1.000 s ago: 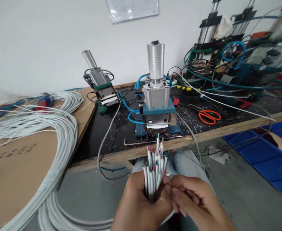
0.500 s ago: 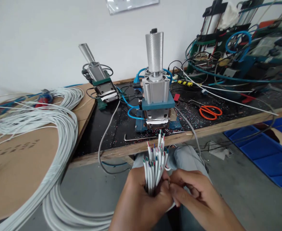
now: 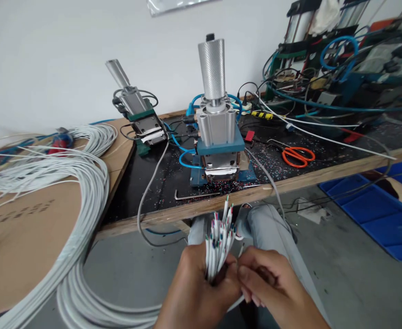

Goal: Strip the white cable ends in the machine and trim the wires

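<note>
My left hand (image 3: 195, 292) is wrapped round a bundle of white cables (image 3: 219, 237) whose stripped ends show red, green and blue cores and point up toward the bench. Beside it on the right, my right hand (image 3: 272, 288) has its fingers curled, pinching at the bundle's side. Both hands sit low in the view, over my lap and in front of the bench edge (image 3: 221, 205). Straight ahead on the bench stands a pneumatic press (image 3: 217, 132) with a knurled metal cylinder on top.
A large coil of white cable (image 3: 67, 192) lies on cardboard at the left and hangs off it. A second smaller press (image 3: 139, 119) stands behind. Orange scissors (image 3: 298, 156), a hex key (image 3: 194, 195) and wire scraps lie on the black bench. Blue bins (image 3: 375, 210) sit on the floor at right.
Both hands with the bundle have sunk slightly lower and nearer to me. The view has tilted down and a little to the right.
</note>
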Motion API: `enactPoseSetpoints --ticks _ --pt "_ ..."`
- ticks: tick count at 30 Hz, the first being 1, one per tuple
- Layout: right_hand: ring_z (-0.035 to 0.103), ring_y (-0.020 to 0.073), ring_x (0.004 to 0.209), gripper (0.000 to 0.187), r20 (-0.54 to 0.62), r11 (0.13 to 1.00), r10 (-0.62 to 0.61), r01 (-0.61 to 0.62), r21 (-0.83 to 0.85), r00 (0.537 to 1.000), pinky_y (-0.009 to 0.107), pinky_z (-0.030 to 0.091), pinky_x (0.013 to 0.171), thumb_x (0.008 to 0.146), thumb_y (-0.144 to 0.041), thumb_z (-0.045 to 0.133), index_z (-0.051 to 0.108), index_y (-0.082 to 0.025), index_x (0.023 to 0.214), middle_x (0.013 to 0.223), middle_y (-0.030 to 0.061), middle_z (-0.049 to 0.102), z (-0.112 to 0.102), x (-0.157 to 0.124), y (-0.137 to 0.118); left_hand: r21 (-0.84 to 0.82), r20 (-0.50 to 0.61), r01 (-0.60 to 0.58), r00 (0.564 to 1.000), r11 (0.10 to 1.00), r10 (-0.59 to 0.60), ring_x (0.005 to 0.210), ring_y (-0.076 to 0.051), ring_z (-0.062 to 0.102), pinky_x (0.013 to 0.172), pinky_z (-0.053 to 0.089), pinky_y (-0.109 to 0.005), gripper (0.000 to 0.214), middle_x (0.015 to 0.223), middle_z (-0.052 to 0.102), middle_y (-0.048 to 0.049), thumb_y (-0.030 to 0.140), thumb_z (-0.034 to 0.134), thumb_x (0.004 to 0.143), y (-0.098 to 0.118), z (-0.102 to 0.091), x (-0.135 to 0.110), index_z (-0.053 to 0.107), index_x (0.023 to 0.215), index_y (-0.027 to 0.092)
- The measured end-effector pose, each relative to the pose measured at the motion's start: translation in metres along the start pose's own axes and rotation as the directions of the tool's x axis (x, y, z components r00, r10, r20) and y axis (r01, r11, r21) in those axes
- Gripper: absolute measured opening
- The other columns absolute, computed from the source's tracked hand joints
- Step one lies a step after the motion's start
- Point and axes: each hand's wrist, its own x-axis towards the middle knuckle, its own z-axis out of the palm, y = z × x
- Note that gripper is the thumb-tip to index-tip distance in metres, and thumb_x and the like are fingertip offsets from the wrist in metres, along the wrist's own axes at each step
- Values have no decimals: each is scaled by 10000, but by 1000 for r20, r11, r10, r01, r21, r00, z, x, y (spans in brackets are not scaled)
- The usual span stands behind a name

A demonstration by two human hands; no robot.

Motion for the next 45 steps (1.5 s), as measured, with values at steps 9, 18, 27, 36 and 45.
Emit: enactPoseSetpoints --ticks 9,18,27,36,45 --pt "452 81 451 478 -117 990 3 13 138 993 179 355 424 993 -582 609 622 -200 705 547 -38 546 18 1 5 -200 -62 66 995 978 -80 481 -100 438 498 333 -227 172 506 514 52 221 683 726 7 3 -3 577 593 198" --pt "392 19 382 546 -352 831 221 14 556 910 146 292 405 852 -685 753 619 -175 714 567 -74 471 80 9 3 -450 -95 70 987 890 -125 366 -137 575 401 432 -226 292 502 547 54 364 678 942 -12 3 -8 580 724 196" --pt "363 30 395 584 -413 877 248 -23 479 876 171 280 419 817 -733 754 611 -184 683 540 -78 438 77 11 -7 -484 -101 36 990 874 -97 416 -131 548 442 427 -237 285 553 556 34 419 728 924 -25 1 -5 652 784 182" --pt "491 99 559 447 -136 996 -51 40 -81 989 227 347 527 1031 -542 572 634 -214 734 598 -32 541 23 3 -5 -228 3 -43 999 973 45 521 -97 395 495 333 -210 106 568 486 54 229 650 791 -7 -12 4 619 699 187" --pt "626 107 642 380 262 920 -5 107 -377 965 235 406 656 1030 -262 536 593 -214 657 635 -42 645 -21 9 -15 257 304 -76 953 963 -6 609 -109 401 551 310 -245 76 618 537 69 140 622 755 -12 -17 11 625 699 191"
